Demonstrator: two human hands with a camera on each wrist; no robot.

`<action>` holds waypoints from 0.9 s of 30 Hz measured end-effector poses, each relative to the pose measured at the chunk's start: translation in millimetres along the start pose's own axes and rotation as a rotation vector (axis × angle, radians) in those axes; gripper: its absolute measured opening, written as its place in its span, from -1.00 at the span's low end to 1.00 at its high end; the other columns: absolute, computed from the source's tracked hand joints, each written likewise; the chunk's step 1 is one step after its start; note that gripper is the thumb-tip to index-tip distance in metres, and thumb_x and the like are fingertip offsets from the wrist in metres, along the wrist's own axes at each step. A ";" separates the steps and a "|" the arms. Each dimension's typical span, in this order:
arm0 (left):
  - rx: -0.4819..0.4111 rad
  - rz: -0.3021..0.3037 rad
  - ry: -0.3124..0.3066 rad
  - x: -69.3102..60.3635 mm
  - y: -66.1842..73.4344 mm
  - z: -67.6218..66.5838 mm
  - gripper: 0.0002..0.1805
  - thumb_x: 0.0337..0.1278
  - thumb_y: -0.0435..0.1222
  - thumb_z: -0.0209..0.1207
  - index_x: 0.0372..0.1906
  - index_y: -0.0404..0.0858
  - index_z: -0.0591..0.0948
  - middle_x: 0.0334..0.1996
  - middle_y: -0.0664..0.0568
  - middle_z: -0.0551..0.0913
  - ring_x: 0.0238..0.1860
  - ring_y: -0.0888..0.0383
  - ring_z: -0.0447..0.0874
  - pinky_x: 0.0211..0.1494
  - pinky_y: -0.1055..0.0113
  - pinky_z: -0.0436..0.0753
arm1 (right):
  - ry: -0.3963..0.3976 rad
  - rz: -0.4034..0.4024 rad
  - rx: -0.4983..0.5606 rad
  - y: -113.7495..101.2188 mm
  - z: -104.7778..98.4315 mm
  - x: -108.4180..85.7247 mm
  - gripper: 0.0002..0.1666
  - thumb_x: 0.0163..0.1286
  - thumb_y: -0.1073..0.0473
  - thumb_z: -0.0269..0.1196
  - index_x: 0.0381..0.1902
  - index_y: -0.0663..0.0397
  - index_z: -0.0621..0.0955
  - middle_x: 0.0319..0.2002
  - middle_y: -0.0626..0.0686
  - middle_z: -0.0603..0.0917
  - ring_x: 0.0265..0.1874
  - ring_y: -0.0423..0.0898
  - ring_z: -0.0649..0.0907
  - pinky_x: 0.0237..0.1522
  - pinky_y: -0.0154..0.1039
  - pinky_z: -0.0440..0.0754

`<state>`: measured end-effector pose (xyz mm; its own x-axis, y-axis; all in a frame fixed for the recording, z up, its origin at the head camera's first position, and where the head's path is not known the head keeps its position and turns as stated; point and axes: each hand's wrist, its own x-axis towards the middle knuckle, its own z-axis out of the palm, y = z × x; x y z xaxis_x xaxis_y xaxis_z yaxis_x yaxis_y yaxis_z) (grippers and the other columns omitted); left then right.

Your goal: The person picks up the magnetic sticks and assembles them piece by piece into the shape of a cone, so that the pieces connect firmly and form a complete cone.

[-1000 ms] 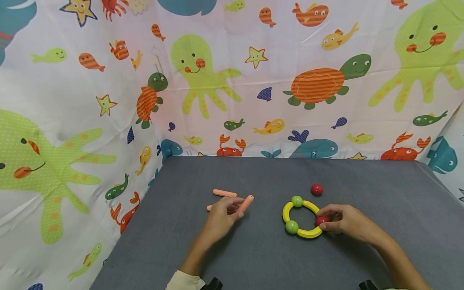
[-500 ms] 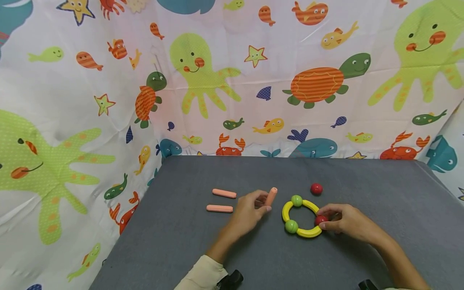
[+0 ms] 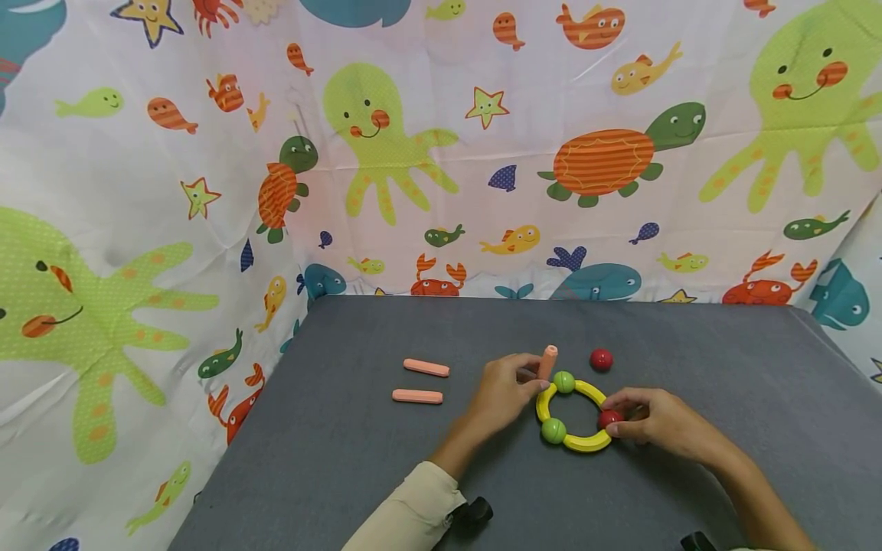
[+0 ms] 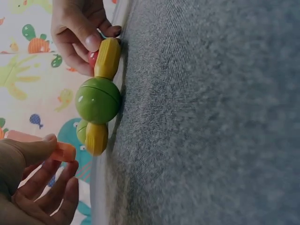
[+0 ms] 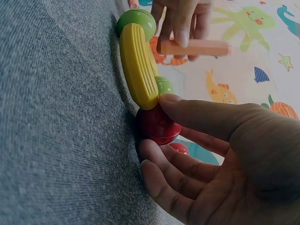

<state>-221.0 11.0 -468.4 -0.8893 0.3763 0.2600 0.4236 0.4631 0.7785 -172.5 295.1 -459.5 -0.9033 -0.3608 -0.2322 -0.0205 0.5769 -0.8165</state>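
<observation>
A ring of yellow curved pieces (image 3: 587,443) with two green balls (image 3: 554,431) and a red ball (image 5: 158,125) lies on the grey table. My right hand (image 3: 661,421) pinches the red ball at the ring's right side, thumb on top and fingers below in the right wrist view. The left hand (image 3: 506,392) holds an orange-pink stick (image 3: 547,363) between thumb and fingers, its tip tilted up, beside the ring's upper left. In the left wrist view the stick (image 4: 65,152) is held just apart from the yellow piece (image 4: 96,139).
Two more orange-pink sticks (image 3: 417,396) lie on the table left of my left hand. A loose red ball (image 3: 602,360) sits behind the ring. Beyond the grey table (image 3: 723,360) hangs a curtain (image 3: 441,46) printed with sea animals.
The left hand has moved right, carrying the stick from near the two lying sticks to the ring's upper left edge. Right hand and ring have stayed in place.
</observation>
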 end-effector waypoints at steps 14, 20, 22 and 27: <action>-0.047 -0.011 -0.008 19.8 13.6 17.2 -0.67 0.34 -0.27 0.42 0.15 -0.17 0.75 -0.07 0.09 0.82 -0.13 0.38 0.74 -0.05 0.56 0.65 | 0.014 -0.003 -0.009 -0.7 1.3 -1.1 -0.55 0.44 0.10 0.43 0.18 0.21 0.68 -0.08 0.11 0.73 -0.22 0.04 0.66 -0.28 -0.16 0.72; -0.044 -0.030 -0.017 25.3 16.0 22.3 -0.67 0.36 -0.25 0.42 0.17 -0.13 0.74 -0.05 0.13 0.82 -0.10 0.33 0.76 -0.01 0.53 0.66 | 0.028 -0.003 -0.015 0.1 2.8 -1.3 -0.55 0.42 0.09 0.44 0.17 0.20 0.69 -0.09 0.10 0.74 -0.24 0.03 0.67 -0.29 -0.16 0.71; -0.047 -0.032 -0.021 26.6 16.2 23.7 -0.67 0.35 -0.26 0.42 0.17 -0.12 0.75 -0.06 0.14 0.82 -0.10 0.32 0.76 -0.01 0.53 0.66 | 0.031 -0.002 -0.018 0.5 3.1 -1.1 -0.55 0.43 0.09 0.44 0.17 0.21 0.69 -0.09 0.10 0.74 -0.25 0.02 0.67 -0.30 -0.16 0.70; -0.039 -0.029 -0.023 28.7 16.9 26.3 -0.69 0.34 -0.27 0.42 0.14 -0.12 0.76 -0.07 0.15 0.82 -0.07 0.28 0.77 0.01 0.51 0.66 | 0.030 -0.018 -0.006 0.8 3.4 -1.2 -0.55 0.43 0.11 0.43 0.17 0.23 0.68 -0.09 0.11 0.74 -0.27 0.03 0.66 -0.33 -0.16 0.70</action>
<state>-234.8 50.7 -462.8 -0.8968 0.3817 0.2237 0.3898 0.4426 0.8076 -170.0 293.5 -461.6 -0.9154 -0.3484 -0.2016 -0.0388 0.5749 -0.8173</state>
